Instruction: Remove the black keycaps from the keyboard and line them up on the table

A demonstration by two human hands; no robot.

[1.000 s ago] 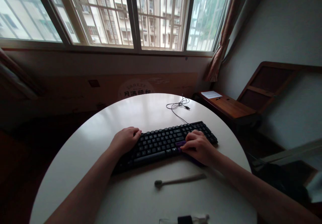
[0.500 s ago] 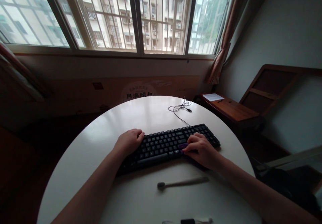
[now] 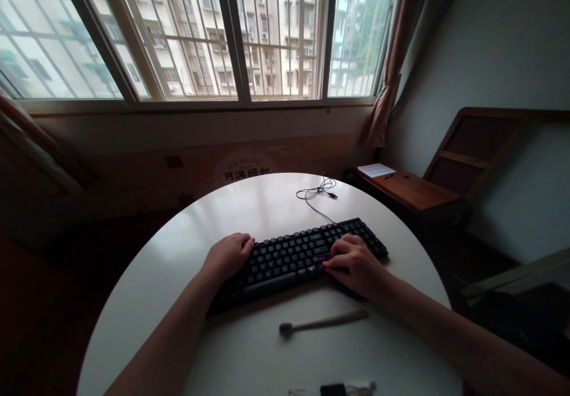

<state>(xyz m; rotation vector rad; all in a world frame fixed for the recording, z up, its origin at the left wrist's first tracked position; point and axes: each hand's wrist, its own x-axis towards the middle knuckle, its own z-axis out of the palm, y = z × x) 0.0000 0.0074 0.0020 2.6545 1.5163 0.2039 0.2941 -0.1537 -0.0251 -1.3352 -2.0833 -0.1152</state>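
A black keyboard (image 3: 280, 260) lies slightly slanted on the white round table (image 3: 178, 253). My left hand (image 3: 229, 254) is closed on its left end, thumb along the edge. Over the right part of the keys, my right hand (image 3: 356, 265) is closed, thumb and fingers pinching a small soft-looking purple thing (image 3: 321, 259). The purple thing rests against the keys; most of it is hidden by the fingers, and its kind cannot be made out. In front of the keyboard lies a toothbrush (image 3: 327, 322), its dark bristles pointing left.
The keyboard's thin cable (image 3: 312, 195) lies loosely coiled behind it. At the table's near edge is a clear item with a black band (image 3: 333, 390), partly cut off. A wooden chair (image 3: 427, 194) with a paper sheet (image 3: 376, 170) stands right, below the barred window (image 3: 276, 40).
The view has shifted slightly. Both hands keep their places on the keyboard, with the right hand still pinching the purple thing; little else differs.
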